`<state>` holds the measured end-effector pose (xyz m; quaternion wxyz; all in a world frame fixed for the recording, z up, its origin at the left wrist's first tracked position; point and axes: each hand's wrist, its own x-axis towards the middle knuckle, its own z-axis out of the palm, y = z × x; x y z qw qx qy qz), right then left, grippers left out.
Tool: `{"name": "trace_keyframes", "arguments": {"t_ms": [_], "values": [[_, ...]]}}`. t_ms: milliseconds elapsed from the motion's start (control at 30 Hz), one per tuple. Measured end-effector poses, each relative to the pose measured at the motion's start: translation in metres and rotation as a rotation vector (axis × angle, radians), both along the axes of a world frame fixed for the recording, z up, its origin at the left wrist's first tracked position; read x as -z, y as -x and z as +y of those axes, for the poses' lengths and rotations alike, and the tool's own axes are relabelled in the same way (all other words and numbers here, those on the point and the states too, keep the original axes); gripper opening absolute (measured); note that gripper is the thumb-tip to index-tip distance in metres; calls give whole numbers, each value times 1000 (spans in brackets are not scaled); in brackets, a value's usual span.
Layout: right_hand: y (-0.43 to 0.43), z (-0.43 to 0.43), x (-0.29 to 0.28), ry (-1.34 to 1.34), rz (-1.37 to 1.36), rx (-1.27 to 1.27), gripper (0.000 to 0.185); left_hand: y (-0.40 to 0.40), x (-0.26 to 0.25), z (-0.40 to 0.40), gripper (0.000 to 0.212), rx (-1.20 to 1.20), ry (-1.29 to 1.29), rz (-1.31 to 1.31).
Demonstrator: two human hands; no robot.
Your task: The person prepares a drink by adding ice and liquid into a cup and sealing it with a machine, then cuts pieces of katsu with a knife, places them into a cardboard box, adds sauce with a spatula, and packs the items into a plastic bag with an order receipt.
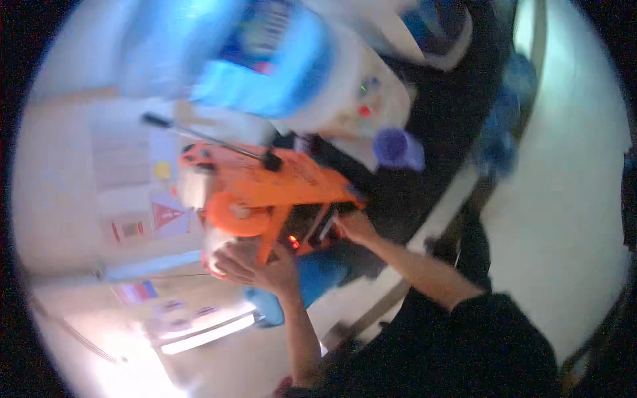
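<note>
An orange machine (298, 184), probably a manual cup sealer, stands before me with a black-knobbed metal lever (214, 142) on it. On its side are an orange round part (239, 214) and pale rollers. My left hand (256, 266) lies against the machine's near side, its fingers over a pale roll (221, 248). Just beside that hand a small red display (294, 242) glows. My right hand (356, 226) reaches to the machine's front opening, with the fingertips at a grey strip (327, 226). Blur hides whether either hand grips anything.
A purple cup (398, 149) sits beyond the machine on a dark surface. Above it is a white appliance (388, 94) with a red button, partly behind a large blue container (268, 64). A blue object (318, 276) lies beside the machine. Papers and a red triangular warning sign (166, 214) hang on the wall.
</note>
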<state>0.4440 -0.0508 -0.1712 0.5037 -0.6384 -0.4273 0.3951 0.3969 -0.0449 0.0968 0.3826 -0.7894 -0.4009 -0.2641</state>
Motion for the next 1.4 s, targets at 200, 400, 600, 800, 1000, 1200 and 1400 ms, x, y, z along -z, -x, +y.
{"name": "trace_keyframes", "arguments": {"t_ms": [200, 400, 600, 800, 1000, 1200, 1400], "values": [[-103, 4, -243, -213, -81, 221, 30, 49, -19, -1, 75, -10, 102, -185], [-179, 263, -429, -920, -67, 201, 59, -13, -3, 18, 67, 134, 213, -330], [-116, 212, -433, -818, 279, -43, 37, 18, 3, 4, 71, -84, 193, -190], [-102, -5, -300, -1134, 85, 90, 34, 17, -1, -7, 65, 83, 95, -198], [-99, -110, -225, -1096, -113, 42, 30, 29, -20, -9, 74, -2, 245, -149], [-96, -104, -220, -1037, -72, 119, 47, 22, -21, -4, 79, 37, 335, -232], [-84, -109, -231, -1047, -121, 138, 47, 58, -117, -13, 75, 109, 494, -257]]}}
